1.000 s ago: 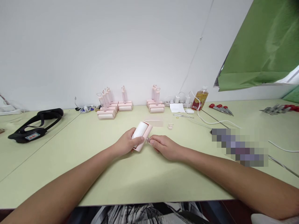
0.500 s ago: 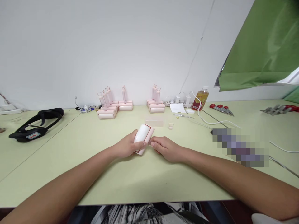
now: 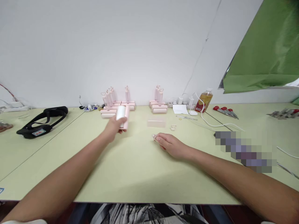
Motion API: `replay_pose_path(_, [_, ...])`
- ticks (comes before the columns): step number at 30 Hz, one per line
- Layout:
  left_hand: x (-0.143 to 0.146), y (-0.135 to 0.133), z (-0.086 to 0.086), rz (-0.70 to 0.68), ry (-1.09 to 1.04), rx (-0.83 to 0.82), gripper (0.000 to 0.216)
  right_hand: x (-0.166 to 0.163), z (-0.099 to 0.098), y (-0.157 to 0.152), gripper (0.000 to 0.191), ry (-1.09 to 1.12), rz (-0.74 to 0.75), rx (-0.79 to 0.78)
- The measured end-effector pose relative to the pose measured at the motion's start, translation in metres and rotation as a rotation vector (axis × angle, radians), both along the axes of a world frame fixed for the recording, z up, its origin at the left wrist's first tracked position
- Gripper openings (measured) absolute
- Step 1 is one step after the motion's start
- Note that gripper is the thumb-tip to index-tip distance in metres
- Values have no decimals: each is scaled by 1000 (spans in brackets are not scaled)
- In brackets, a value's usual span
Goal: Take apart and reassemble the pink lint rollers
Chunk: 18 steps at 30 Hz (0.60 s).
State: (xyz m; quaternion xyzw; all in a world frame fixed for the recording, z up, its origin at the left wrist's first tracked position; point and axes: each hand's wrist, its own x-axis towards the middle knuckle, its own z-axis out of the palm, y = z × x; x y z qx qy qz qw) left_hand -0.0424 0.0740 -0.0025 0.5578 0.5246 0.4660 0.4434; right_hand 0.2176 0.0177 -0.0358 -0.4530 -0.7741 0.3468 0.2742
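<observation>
My left hand (image 3: 112,127) is closed around a lint roller head (image 3: 123,116), a white roll in a pink casing, held above the left middle of the table. My right hand (image 3: 171,144) is closed on a small clear part (image 3: 153,136) whose rounded tip shows past the fingers; the rest is hidden in the hand. Between and beyond the hands lies a translucent pink cover (image 3: 156,123). Right of it sits a small pink cap with a loop (image 3: 173,127).
Pink lint rollers with upright handles stand along the wall, several at left (image 3: 108,115) and several at right (image 3: 159,110). A drink bottle (image 3: 204,101), white paper (image 3: 180,109), tweezers (image 3: 186,117), red-handled tools (image 3: 225,111) and a cable (image 3: 211,125) lie right. A black headset (image 3: 42,123) rests left.
The roller head has moved left and away from me in my left hand, apart from the part in my right hand. My right hand stays near the table's middle, still closed.
</observation>
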Motion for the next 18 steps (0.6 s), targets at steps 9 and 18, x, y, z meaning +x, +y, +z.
replay_pose_path(9, [24,-29,-14,-458,87,-25,38,-10,4,-11,33,9,128,98])
replay_pose_path(18, [30,-37,-20,-588,76,-67,36,-11,5,-14,33,-1,133,120])
